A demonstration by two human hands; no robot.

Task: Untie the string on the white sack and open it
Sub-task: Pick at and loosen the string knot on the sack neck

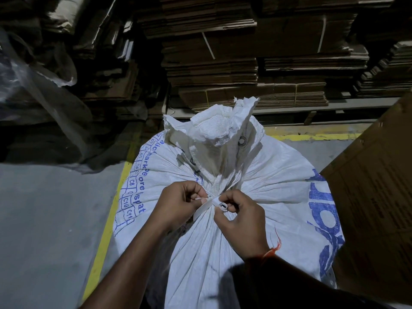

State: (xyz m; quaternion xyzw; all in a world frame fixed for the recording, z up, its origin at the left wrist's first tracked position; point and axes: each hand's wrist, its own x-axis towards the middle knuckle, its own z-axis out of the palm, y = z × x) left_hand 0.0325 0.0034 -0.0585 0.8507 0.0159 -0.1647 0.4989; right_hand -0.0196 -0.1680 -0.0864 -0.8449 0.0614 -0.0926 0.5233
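A large white woven sack (pixel 263 188) with blue print stands upright in front of me, its neck gathered and its crumpled top flaring upward. A flat white string (pixel 209 202) is tied around the neck in a knot. My left hand (pixel 178 204) pinches one end of the string at the knot's left side. My right hand (pixel 243 221) pinches the loop on the knot's right side. Both hands press against the sack's gathered folds.
Stacks of flattened cardboard (pixel 245 59) fill shelves behind the sack. A big brown carton (pixel 374 197) leans close on the right. Clear plastic sheeting (pixel 33 85) hangs at the left. A yellow floor line (pixel 107 224) runs along the grey floor beside the sack.
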